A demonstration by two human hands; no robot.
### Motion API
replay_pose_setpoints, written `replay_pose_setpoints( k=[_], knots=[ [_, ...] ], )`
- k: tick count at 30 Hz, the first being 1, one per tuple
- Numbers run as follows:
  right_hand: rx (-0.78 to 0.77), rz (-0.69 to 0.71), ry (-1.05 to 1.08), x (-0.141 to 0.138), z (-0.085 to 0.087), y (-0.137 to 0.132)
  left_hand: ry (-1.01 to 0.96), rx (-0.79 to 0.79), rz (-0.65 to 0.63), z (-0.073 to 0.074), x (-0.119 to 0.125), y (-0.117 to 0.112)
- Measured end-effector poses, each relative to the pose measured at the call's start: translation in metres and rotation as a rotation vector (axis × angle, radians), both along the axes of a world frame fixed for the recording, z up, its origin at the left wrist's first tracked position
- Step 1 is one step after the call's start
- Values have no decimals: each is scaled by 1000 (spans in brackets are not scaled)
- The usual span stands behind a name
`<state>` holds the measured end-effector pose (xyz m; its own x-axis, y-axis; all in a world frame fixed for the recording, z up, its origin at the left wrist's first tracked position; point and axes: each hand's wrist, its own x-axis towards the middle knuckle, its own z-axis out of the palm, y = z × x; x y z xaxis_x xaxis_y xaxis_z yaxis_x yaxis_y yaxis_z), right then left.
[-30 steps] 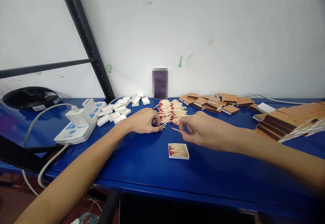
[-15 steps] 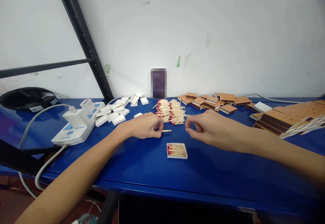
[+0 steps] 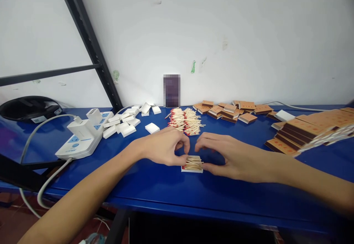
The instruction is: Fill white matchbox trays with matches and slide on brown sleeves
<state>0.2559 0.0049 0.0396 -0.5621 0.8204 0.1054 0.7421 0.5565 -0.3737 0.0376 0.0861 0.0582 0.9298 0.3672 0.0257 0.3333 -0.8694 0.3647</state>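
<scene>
A small white matchbox tray (image 3: 190,170) with a layer of red-headed matches (image 3: 194,163) sits between my hands on the blue table. At its left end is my left hand (image 3: 167,146), the thumb over the match heads and the index finger curled above with a gap between them. My right hand (image 3: 228,155) is on the other side, thumb touching the tray's right end and fingers arched apart from it. Beyond the hands lies a pile of loose matches (image 3: 185,121). My left thumb hides part of the tray's left side.
White empty trays (image 3: 125,120) lie heaped at the left, a single tray (image 3: 152,128) nearer. Orange-brown matchbox sleeves (image 3: 231,109) are scattered at back right, with a larger stack (image 3: 306,128) at far right. A power strip (image 3: 80,142) with cables stands at left; a dark blurred panel (image 3: 172,91) leans on the wall.
Both hands have come down and closer together at the tray. The match that my left hand pinched is no longer visible between its fingers. My right hand's fingers have spread.
</scene>
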Motion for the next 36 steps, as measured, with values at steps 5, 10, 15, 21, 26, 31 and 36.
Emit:
replay_pose_setpoints(
  k=[5,10,15,21,26,31,36],
  knots=[
    [-67,44,42,-6,-5,-1,30,-35,29,4,-7,9],
    [-114,51,115,0,-7,1,140,-229,-1,-3,-11,21],
    [-96,73,166,1,-11,4,162,-325,6,-11,-9,26],
    [-91,134,199,-5,-19,5,176,-292,9,-11,-7,23],
    [-32,78,175,-10,-17,-1,155,-293,16,-10,-5,22],
    [-68,49,109,-12,-13,-8,123,-306,-28,-10,-6,25],
    [-49,110,89,-5,-18,-4,155,-283,-32,-13,-6,27]
  ],
)
